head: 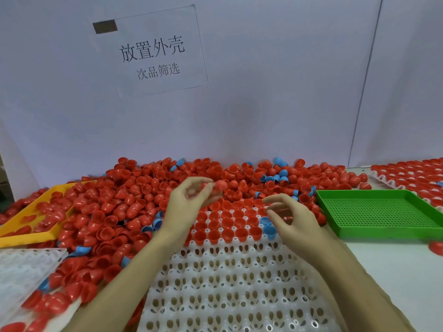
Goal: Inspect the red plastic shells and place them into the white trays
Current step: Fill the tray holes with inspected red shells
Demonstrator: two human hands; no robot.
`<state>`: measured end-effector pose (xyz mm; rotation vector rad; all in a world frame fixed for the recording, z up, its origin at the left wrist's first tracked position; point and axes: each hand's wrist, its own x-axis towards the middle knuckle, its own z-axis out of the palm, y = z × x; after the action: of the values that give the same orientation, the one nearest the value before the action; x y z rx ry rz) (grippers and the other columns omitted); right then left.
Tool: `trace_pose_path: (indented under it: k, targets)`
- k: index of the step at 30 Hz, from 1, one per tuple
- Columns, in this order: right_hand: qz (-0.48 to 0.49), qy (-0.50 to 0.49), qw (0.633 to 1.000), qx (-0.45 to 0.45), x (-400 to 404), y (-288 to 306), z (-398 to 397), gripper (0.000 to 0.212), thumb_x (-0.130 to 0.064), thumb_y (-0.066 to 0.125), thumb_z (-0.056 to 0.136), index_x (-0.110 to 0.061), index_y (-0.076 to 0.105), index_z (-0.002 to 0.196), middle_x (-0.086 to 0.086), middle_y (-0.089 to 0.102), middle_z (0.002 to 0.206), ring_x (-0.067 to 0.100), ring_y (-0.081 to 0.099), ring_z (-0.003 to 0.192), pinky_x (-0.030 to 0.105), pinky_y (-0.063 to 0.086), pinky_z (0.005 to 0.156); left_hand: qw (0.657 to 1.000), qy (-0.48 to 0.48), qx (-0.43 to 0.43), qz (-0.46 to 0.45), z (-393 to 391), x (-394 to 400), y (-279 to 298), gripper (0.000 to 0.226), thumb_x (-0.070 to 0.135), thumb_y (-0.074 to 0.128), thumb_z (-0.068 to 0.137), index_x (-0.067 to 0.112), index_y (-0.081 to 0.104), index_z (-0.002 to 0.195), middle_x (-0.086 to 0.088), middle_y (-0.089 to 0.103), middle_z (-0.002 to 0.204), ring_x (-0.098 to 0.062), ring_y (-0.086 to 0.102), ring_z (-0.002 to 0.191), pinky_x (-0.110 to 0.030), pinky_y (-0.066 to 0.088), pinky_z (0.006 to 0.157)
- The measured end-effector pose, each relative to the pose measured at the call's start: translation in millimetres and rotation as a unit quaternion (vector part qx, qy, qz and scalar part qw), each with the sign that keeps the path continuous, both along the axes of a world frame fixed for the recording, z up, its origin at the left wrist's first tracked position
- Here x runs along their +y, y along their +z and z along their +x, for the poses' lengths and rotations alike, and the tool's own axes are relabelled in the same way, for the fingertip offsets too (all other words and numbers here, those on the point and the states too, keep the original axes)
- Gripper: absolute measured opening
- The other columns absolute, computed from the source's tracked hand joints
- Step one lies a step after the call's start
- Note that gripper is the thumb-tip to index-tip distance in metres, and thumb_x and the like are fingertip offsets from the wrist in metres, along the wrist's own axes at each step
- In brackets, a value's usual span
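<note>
My left hand point(189, 202) is raised over the far edge of the white tray point(227, 283), fingers curled, pinching a red shell point(219, 185) at the fingertips; motion blur softens it. My right hand point(291, 219) hovers just beside it with fingers loosely curled; whether it holds anything I cannot tell. Under both hands the tray's far rows carry seated red shells point(227, 226), with two blue shells point(267, 225) beneath my right fingers. Beyond and left of my hands spreads the loose pile of shells point(134, 195). A yellow tray point(28, 236) lies left, a green tray point(381, 212) right, on the desk point(395, 267).
</note>
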<state>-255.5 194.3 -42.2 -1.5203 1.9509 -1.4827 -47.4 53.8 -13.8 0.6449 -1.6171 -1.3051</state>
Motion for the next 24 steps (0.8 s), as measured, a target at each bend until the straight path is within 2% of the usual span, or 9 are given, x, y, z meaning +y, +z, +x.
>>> trace_pose_path:
  k: [3, 6, 11, 16, 20, 22, 24]
  targets:
    - [0.001, 0.126, 0.988, -0.084, 5.1, 9.9, 8.8, 0.030, -0.026, 0.072, 0.098, -0.041, 0.068, 0.123, -0.010, 0.075, 0.109, 0.007, 0.074, 0.101, 0.033, 0.062, 0.090, 0.992, -0.076, 0.031, 0.096, 7.8, 39.9, -8.4, 0.028, 0.027, 0.067, 0.099, 0.008, 0.072, 0.119, -0.014, 0.077, 0.114, -0.034, 0.076, 0.105, -0.030, 0.062, 0.086]
    - [0.021, 0.212, 0.971, -0.111, 8.4, 14.4, 20.8, 0.032, -0.031, 0.074, 0.097, -0.040, 0.068, 0.127, -0.005, 0.076, 0.114, 0.016, 0.076, 0.102, 0.034, 0.063, 0.087, 0.986, -0.098, 0.015, 0.133, 14.0, 61.4, -16.8, 0.031, 0.036, 0.065, 0.100, 0.010, 0.074, 0.115, -0.019, 0.077, 0.111, -0.038, 0.077, 0.101, -0.031, 0.063, 0.083]
    - [0.016, 0.218, 0.969, -0.113, 10.0, 14.4, 30.4, 0.017, -0.025, 0.073, 0.098, -0.021, 0.077, 0.114, 0.001, 0.080, 0.098, 0.016, 0.076, 0.083, 0.023, 0.059, 0.074, 0.982, -0.117, -0.015, 0.148, 20.2, 69.2, -18.5, 0.043, 0.051, 0.058, 0.102, 0.011, 0.076, 0.107, -0.023, 0.077, 0.104, -0.041, 0.078, 0.088, -0.032, 0.064, 0.071]
    - [0.025, 0.218, 0.962, -0.164, 10.3, 14.4, 33.9, 0.018, -0.034, 0.072, 0.097, -0.021, 0.079, 0.107, 0.007, 0.078, 0.094, 0.025, 0.076, 0.084, 0.028, 0.060, 0.075, 0.981, -0.127, -0.034, 0.141, 22.5, 69.1, -20.1, 0.049, 0.057, 0.052, 0.104, 0.013, 0.075, 0.106, -0.023, 0.077, 0.101, -0.037, 0.076, 0.077, -0.029, 0.061, 0.064]
    - [0.048, 0.234, 0.946, -0.220, 9.2, 14.1, 37.0, 0.022, -0.039, 0.068, 0.099, -0.019, 0.078, 0.100, 0.010, 0.077, 0.091, 0.024, 0.075, 0.081, 0.027, 0.060, 0.077, 0.980, -0.127, -0.049, 0.143, 22.2, 69.4, -22.7, 0.061, 0.068, 0.050, 0.101, 0.013, 0.076, 0.091, -0.021, 0.073, 0.085, -0.031, 0.069, 0.063, -0.029, 0.055, 0.053]
    - [0.060, 0.261, 0.930, -0.251, 8.9, 13.5, 38.2, 0.022, -0.038, 0.066, 0.101, -0.019, 0.077, 0.103, 0.010, 0.076, 0.092, 0.024, 0.074, 0.083, 0.029, 0.061, 0.079, 0.980, -0.123, -0.054, 0.144, 22.6, 68.4, -24.5, 0.067, 0.071, 0.050, 0.099, 0.009, 0.075, 0.088, -0.019, 0.071, 0.078, -0.029, 0.067, 0.057, -0.027, 0.051, 0.048]
    - [0.062, 0.287, 0.923, -0.250, 10.0, 14.0, 38.9, 0.022, -0.036, 0.067, 0.101, -0.022, 0.074, 0.116, 0.010, 0.076, 0.099, 0.026, 0.074, 0.088, 0.032, 0.061, 0.083, 0.981, -0.121, -0.048, 0.141, 23.7, 67.3, -26.5, 0.068, 0.069, 0.049, 0.101, 0.007, 0.075, 0.089, -0.019, 0.070, 0.074, -0.028, 0.066, 0.054, -0.026, 0.050, 0.045]
